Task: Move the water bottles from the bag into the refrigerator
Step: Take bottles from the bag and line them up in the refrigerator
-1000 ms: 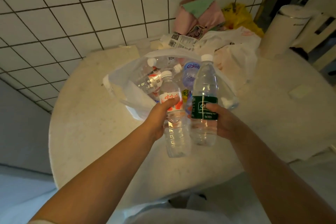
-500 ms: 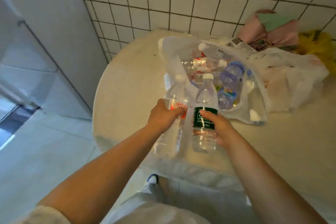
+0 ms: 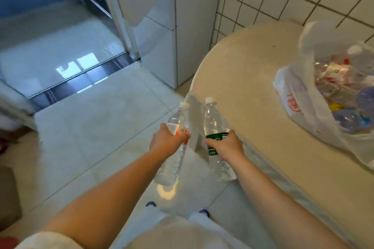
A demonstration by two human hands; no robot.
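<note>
L hand (image 3: 165, 140) wraps round a red-label water bottle (image 3: 176, 127); R hand (image 3: 227, 145) grips a green-label water bottle (image 3: 214, 125). Both upright, held over floor beside round table (image 3: 242, 70). Plastic bag (image 3: 315, 95) on table w/ more bottles, count unclear. White refrigerator (image 3: 162, 26) ahead, door looks closed.

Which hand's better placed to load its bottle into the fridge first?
Left, probably. The left hand with the red-label bottle is on the refrigerator side; the right hand and green-label bottle sit by the table.
</note>
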